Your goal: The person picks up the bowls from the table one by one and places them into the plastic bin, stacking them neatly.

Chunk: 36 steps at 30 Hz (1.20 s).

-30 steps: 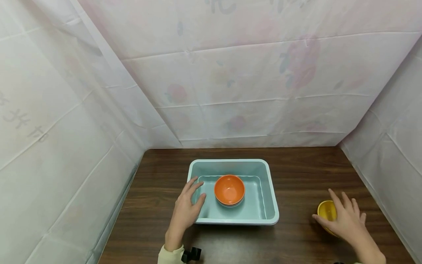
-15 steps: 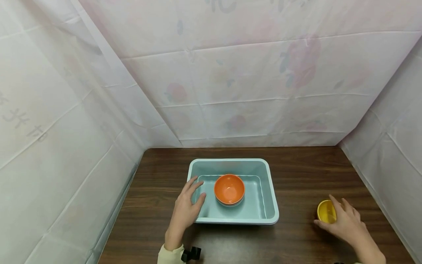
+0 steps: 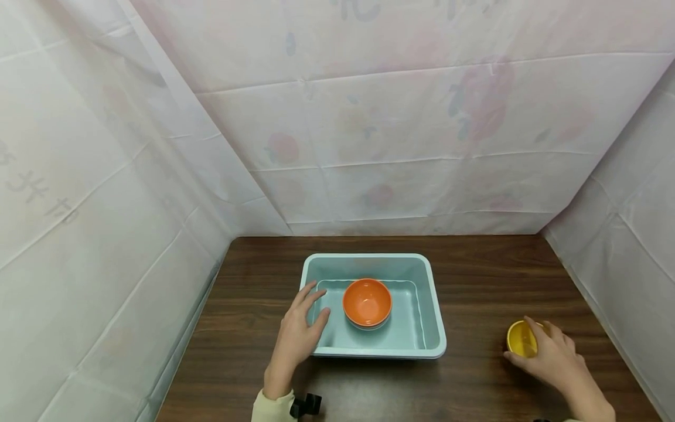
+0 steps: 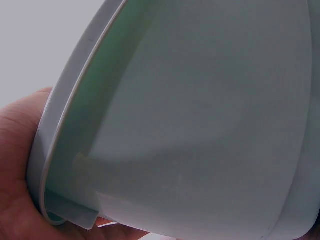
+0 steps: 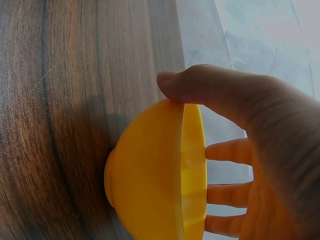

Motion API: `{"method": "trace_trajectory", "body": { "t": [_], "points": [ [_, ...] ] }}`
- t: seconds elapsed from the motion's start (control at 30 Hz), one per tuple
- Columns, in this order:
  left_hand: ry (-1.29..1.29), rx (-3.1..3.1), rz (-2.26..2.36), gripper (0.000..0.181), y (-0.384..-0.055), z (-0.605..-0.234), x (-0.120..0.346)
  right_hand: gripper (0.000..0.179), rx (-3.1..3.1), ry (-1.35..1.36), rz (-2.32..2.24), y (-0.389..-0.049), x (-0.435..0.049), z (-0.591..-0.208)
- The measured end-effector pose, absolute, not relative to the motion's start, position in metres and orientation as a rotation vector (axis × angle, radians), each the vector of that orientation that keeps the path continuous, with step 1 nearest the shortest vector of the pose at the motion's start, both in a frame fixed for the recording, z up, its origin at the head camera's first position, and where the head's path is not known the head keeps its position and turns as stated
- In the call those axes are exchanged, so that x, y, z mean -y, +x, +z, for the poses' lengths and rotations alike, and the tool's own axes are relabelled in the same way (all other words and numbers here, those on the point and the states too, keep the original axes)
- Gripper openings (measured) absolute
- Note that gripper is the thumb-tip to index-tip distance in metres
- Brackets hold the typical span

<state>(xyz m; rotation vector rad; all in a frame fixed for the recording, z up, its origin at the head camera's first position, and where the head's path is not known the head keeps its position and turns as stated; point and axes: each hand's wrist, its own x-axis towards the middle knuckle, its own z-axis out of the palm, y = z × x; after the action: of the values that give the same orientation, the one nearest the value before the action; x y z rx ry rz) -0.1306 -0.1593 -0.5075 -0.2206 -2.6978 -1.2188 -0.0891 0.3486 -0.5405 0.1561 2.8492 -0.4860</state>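
In the head view a light blue-green plastic basin (image 3: 379, 354) stands on the table, with an orange bowl (image 3: 367, 302) inside it. A pale edge shows just under the orange bowl. My left hand (image 3: 297, 335) rests at the basin's left rim, fingers spread and fairly straight; the left wrist view shows the basin wall (image 4: 200, 110) close up beside that hand. Far to the right, my right hand (image 3: 554, 357) grips a yellow bowl (image 5: 150, 175) across its rim, thumb on the near side and fingers opposite. The bowl is upright at the table surface.
The dark wood table (image 3: 474, 275) is bounded at the back and both sides by hanging whitish printed sheets (image 3: 379, 146). Table surface lies between the basin and the yellow bowl. A black strap mount (image 3: 306, 405) sits on the left wrist.
My right hand has lowered and drawn its fingers and thumb in on the yellow bowl's rim. The left hand, basin and orange bowl stay where they were.
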Motion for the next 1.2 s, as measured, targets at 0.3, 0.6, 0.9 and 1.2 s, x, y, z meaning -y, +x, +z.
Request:
{"method": "trace_trajectory", "body": {
  "t": [0.3,0.6,0.9,1.2],
  "points": [
    [-0.223,2.701,-1.219,0.039,-0.131,-0.507,0.160,0.105,-2.861,0.138,-0.481,-0.091,-0.344,-0.537],
    [-0.211,2.709,-1.221,0.040,-0.131,-0.507,0.159,0.100,-2.887,0.092,-0.479,-0.099,-0.333,-0.526],
    [-0.219,2.697,-1.231,0.041,-0.131,-0.508,0.160,0.098,-2.931,0.049,-0.472,-0.104,-0.324,-0.517],
    [-0.214,2.703,-1.226,0.040,-0.131,-0.508,0.159,0.096,-2.982,0.015,-0.474,-0.105,-0.317,-0.509]
  ]
}}
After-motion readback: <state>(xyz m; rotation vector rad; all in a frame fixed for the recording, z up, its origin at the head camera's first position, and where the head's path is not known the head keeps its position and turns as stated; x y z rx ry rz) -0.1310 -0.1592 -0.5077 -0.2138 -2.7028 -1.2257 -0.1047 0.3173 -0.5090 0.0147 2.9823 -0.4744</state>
